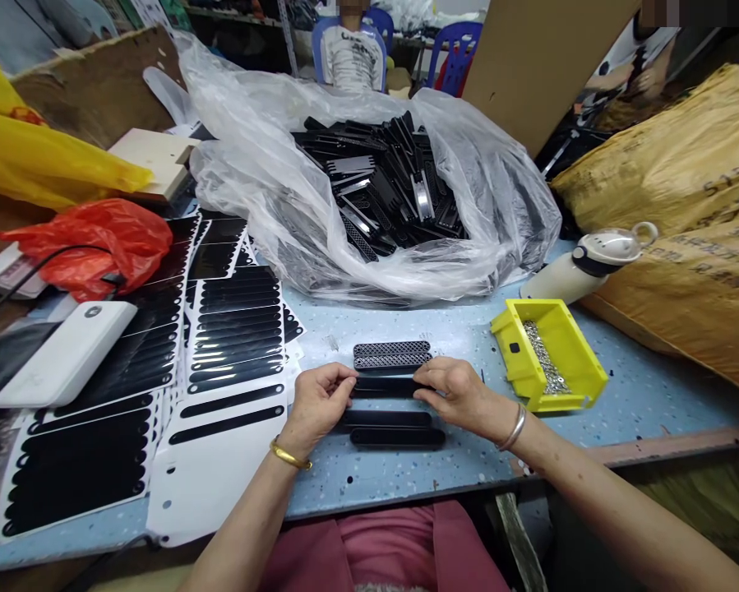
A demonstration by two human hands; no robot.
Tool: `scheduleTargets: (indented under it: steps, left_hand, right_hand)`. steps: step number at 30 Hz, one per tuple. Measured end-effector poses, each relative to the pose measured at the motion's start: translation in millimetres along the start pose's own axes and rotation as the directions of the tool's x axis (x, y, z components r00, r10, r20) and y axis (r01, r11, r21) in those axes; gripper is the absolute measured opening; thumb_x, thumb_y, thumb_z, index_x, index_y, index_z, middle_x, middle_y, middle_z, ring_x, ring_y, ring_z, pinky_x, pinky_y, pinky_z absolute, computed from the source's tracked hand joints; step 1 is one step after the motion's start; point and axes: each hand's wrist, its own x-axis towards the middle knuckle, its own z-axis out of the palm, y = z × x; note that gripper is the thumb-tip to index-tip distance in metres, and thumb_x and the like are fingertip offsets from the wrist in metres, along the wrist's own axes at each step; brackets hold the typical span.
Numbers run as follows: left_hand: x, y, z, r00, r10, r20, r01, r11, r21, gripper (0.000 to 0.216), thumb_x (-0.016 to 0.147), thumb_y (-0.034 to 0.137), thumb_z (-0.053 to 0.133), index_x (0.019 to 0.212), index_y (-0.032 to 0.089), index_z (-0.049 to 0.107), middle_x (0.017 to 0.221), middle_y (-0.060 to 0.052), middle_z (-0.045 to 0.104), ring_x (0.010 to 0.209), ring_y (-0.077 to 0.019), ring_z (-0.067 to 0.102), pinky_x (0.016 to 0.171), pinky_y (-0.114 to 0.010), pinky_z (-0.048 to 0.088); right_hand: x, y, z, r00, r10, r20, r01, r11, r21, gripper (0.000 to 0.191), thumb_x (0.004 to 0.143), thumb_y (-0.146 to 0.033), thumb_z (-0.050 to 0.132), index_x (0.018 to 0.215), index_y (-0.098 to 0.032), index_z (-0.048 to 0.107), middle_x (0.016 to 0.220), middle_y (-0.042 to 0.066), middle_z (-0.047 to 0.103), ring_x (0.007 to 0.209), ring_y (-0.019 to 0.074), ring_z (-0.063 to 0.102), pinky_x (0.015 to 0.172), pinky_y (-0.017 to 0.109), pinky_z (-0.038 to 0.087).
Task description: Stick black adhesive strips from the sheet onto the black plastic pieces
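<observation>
Between my two hands lies a flat black strip with one end pinched by each. My left hand has its thumb and forefinger closed on the left end. At the right end, my right hand grips with its fingertips. Just beyond the strip rest two black bars with a mesh pattern, side by side. Nearer to me are two smooth black bars. Sheets of black stickers are stacked to the left, and the top sheet has two strips left on its white backing.
A clear plastic bag full of black bars stands at the back. On the right are a yellow bin of small metal parts, a bottle and a large yellow sack. A white power bank and red bag sit left.
</observation>
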Motion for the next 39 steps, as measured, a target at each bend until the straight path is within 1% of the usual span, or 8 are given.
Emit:
scheduleTargets:
  steps: [11,17,22,25,28,31,35,39]
  left_hand:
    - [1.7,5.4,-1.4,0.997,-0.072,0.026,0.073,0.997,-0.033,0.02,0.065,0.032,0.068,0.071,0.014,0.07,0.049,0.001,0.061,0.041,-0.0097,0.056,0.041,-0.018,0.043]
    - [1.9,3.7,0.7,0.999,-0.037,0.013,0.037,0.999,0.004,0.023,0.069,0.037,0.069,0.069,0.014,0.068,0.048,0.003,0.058,0.041,-0.009,0.054,0.041,-0.017,0.043]
    - [0.5,3.7,-3.6,0.998,-0.042,0.044,0.043,0.999,-0.031,0.029,0.076,0.041,0.062,0.079,0.013,0.071,0.054,0.001,0.06,0.045,-0.0102,0.057,0.042,-0.018,0.043]
    - [-0.9,3.1,-6.8,0.995,-0.014,0.102,0.016,1.0,-0.018,0.027,0.07,0.035,0.069,0.085,0.013,0.073,0.058,0.0,0.062,0.049,-0.01,0.056,0.046,-0.019,0.044]
    - [-1.4,0.7,-7.3,0.993,0.03,0.117,-0.033,0.999,0.02,0.029,0.061,0.026,0.075,0.086,0.013,0.074,0.059,0.001,0.061,0.052,-0.0095,0.054,0.048,-0.019,0.042]
    - [-0.7,-1.8,-6.8,0.994,0.046,0.103,-0.051,0.998,0.046,0.027,0.062,0.026,0.074,0.085,0.013,0.075,0.059,0.0,0.061,0.053,-0.0101,0.054,0.05,-0.02,0.042]
    - [-0.5,-2.4,-7.2,0.992,0.035,0.121,-0.042,0.998,0.051,0.027,0.063,0.027,0.074,0.086,0.013,0.075,0.061,-0.001,0.063,0.054,-0.011,0.055,0.051,-0.021,0.043]
    - [-1.3,-1.5,-6.7,0.993,0.025,0.112,-0.03,0.999,0.044,0.027,0.062,0.028,0.075,0.084,0.013,0.075,0.059,0.001,0.062,0.052,-0.0097,0.054,0.049,-0.019,0.041]
  right_hand:
    - [0.9,6.2,3.2,0.999,-0.011,-0.043,0.013,0.999,0.047,0.008,0.078,-0.014,0.071,0.087,-0.014,0.073,0.081,0.008,0.072,0.076,0.0182,0.065,0.07,0.029,0.053]
    - [2.0,6.0,2.8,1.0,-0.011,-0.025,0.012,0.999,0.038,0.008,0.077,-0.013,0.072,0.085,-0.013,0.073,0.08,0.008,0.072,0.076,0.0189,0.065,0.071,0.029,0.053]
    - [2.1,6.0,2.1,0.999,-0.019,-0.026,0.02,0.999,0.029,0.007,0.077,-0.014,0.072,0.085,-0.014,0.073,0.078,0.007,0.071,0.074,0.0188,0.064,0.069,0.028,0.052]
    - [1.9,5.5,2.3,0.999,-0.029,-0.046,0.03,0.999,0.031,0.007,0.077,-0.013,0.072,0.084,-0.013,0.073,0.079,0.008,0.071,0.075,0.019,0.065,0.069,0.028,0.052]
    - [1.8,5.1,3.5,0.997,-0.027,-0.067,0.029,0.999,0.029,0.007,0.076,-0.013,0.073,0.083,-0.014,0.074,0.078,0.008,0.072,0.073,0.019,0.065,0.067,0.028,0.052]
    - [1.7,5.2,5.4,0.995,-0.006,-0.105,0.012,0.998,0.061,0.005,0.076,-0.014,0.073,0.08,-0.014,0.074,0.075,0.007,0.071,0.069,0.0178,0.065,0.064,0.027,0.052]
    - [0.3,4.8,8.1,0.989,0.007,-0.146,0.009,0.993,0.113,0.004,0.076,-0.015,0.073,0.08,-0.015,0.073,0.075,0.006,0.072,0.069,0.0173,0.066,0.064,0.026,0.053]
    - [-1.0,3.0,9.3,0.987,-0.012,-0.159,0.025,0.996,0.081,0.004,0.076,-0.013,0.071,0.08,-0.014,0.073,0.075,0.008,0.072,0.069,0.0182,0.065,0.065,0.028,0.053]
